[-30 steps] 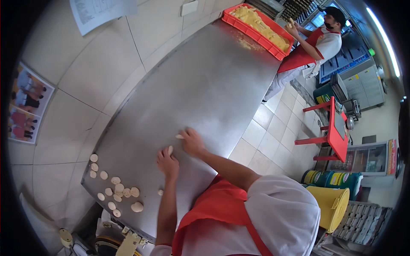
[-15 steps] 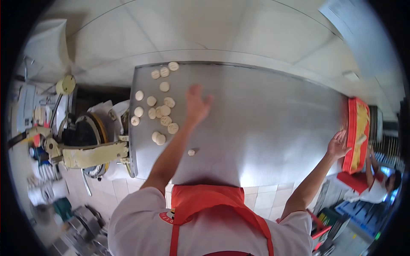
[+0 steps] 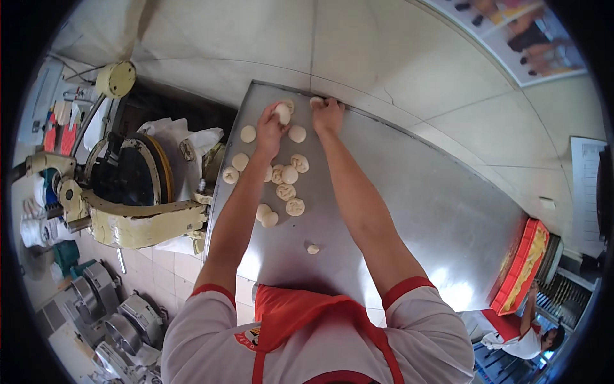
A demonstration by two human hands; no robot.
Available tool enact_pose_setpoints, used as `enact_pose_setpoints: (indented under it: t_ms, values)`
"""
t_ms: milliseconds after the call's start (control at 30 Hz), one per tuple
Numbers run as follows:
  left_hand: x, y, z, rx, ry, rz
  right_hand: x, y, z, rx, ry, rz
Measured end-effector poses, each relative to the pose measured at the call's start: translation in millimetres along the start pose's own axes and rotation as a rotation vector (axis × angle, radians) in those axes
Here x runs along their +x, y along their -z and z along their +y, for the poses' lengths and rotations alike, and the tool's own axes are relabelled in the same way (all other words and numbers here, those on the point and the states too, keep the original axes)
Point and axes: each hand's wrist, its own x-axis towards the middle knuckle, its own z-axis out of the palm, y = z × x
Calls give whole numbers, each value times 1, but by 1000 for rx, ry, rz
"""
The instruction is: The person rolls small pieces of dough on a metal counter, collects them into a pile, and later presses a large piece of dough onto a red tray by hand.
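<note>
Both curled: left hand (image 3: 271, 128) around smooth, pale dough round (image 3: 282, 114), right hand (image 3: 328, 116), hold unclear.

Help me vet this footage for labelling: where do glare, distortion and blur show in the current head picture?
Head view: white glare on the metal tabletop, brightest toward its near right; head view again: curved joints on the tiled wall, with black fisheye corners; head view too: the wall poster upper right looks soft, the dough rounds clearer.
</note>
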Motion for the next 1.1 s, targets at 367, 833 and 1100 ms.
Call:
enact_pose_setpoints:
  t_ms: [367,833,1100]
  values:
    - [-188,25,-44,387,-10,-304,-233,205,188,-322,-34,111]
    - [-285,-42,-138,1378,-1174,-947,-361,347,276,-820,-367,525]
    - [-386,-102,-182,1261,-856,-985,-407,309,252,-549,-109,290]
